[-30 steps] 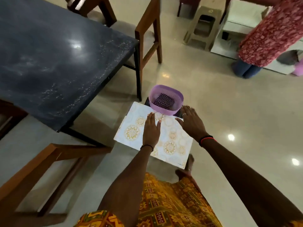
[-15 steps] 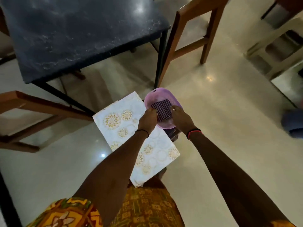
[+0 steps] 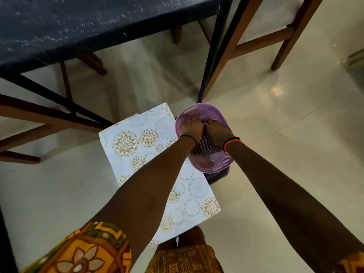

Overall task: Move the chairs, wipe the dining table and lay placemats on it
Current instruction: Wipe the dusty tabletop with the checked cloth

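Bare forearms, patterned short sleeves, wristbands and a ring

The left sleeve point(image 3: 82, 251) is yellow-orange fabric printed with a pale flower and green-and-brown bands; a sliver of matching cloth shows at the right sleeve point(image 3: 352, 263). A mustard garment point(image 3: 185, 260) with fine brown patterning hangs below. The left hand point(image 3: 192, 128) has a thin black band at the wrist; the right hand point(image 3: 215, 133) wears a black-and-red wristband and a pale ring.

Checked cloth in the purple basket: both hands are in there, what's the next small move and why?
Probably lift the checked cloth out of the purple basket. Both the left hand and right hand are on it, the placemats lie unlaid, and the dining table looks streaked with white specks.
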